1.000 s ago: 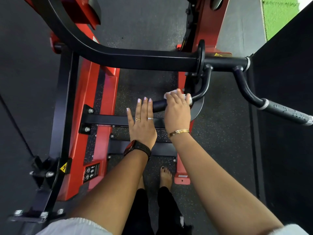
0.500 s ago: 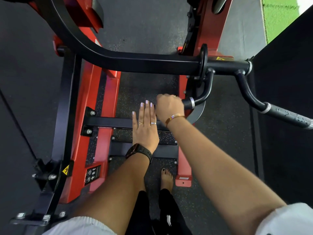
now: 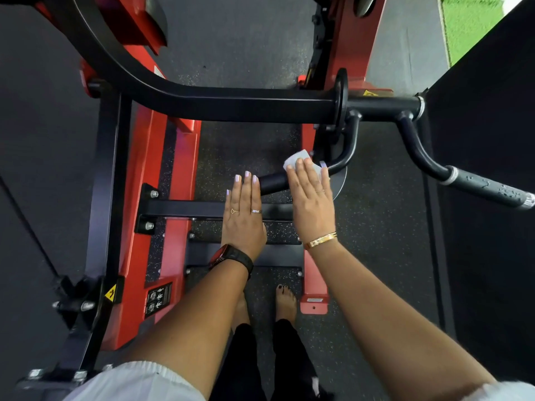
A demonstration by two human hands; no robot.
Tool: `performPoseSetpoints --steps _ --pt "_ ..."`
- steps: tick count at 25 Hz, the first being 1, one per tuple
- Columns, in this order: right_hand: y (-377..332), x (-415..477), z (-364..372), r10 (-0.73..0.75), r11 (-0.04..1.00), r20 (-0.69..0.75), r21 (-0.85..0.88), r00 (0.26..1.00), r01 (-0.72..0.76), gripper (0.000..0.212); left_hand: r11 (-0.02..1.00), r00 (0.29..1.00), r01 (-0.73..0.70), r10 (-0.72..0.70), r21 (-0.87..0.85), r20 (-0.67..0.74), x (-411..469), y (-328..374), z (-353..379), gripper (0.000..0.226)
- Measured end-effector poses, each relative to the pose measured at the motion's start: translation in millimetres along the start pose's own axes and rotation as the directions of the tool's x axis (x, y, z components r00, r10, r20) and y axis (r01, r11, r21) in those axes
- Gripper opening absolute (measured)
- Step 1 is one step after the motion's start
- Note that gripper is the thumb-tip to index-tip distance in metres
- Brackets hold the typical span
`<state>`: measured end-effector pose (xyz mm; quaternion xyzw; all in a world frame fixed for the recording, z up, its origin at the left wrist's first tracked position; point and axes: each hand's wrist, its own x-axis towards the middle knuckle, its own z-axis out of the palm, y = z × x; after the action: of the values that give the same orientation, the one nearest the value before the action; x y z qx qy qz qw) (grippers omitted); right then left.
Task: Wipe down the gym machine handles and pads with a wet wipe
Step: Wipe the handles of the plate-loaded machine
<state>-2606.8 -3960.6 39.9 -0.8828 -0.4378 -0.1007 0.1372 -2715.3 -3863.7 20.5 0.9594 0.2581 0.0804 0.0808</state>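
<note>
Your right hand [image 3: 314,198] lies flat with straight fingers, pressing the wet wipe [image 3: 298,161] onto the short black inner handle [image 3: 273,182] near its bend without curling round it. The wipe is white and crumpled and shows only past your fingertips. Your left hand [image 3: 243,218] is flat too, fingers straight and together, holding nothing; it sits right at that handle's free end, though I cannot tell whether it touches, and the longer outer handle [image 3: 486,190], well to the right, glistens with droplets.

A white crumpled wet wipe [image 3: 296,159] shows under the right hand [image 3: 313,201] on a matte black cylindrical handle grip [image 3: 273,182], with a red painted steel frame [image 3: 144,183] left of the left hand [image 3: 243,219].
</note>
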Motion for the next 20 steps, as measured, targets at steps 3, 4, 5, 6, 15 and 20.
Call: performPoseSetpoints --steps 3,4,5,6,15,20 --pt "-33.0 -3.6 5.7 -0.116 0.987 -0.007 0.112 0.993 0.116 0.047 0.998 0.998 0.058 -0.059 -0.026 -0.028 2.2 3.6 2.2 0.090" --pt "-34.6 -6.5 7.4 -0.132 0.982 -0.013 0.136 0.991 0.133 0.045 0.998 0.998 0.057 -0.058 -0.021 -0.040 2.7 3.1 2.8 0.088" --pt "-29.0 -8.9 7.0 -0.108 0.984 -0.010 0.140 0.994 0.109 0.045 0.999 0.998 0.050 -0.051 -0.017 -0.042 2.8 2.5 3.1 0.090" --pt "-18.4 -10.2 5.5 -0.051 0.989 -0.015 0.138 0.999 0.053 0.048 0.998 0.998 0.058 -0.058 -0.008 -0.027 2.2 2.6 1.9 0.094" --pt "50.2 23.5 -20.1 0.456 0.853 0.040 0.265 0.889 -0.449 0.054 0.957 0.953 0.290 -0.287 -0.013 0.092 10.0 36.0 -11.7 0.100" --pt "-7.7 -6.7 -10.0 0.524 0.818 -0.016 0.288 0.852 -0.498 0.070 0.998 0.986 -0.058 0.053 0.023 0.159 29.9 59.5 -12.1 0.074"
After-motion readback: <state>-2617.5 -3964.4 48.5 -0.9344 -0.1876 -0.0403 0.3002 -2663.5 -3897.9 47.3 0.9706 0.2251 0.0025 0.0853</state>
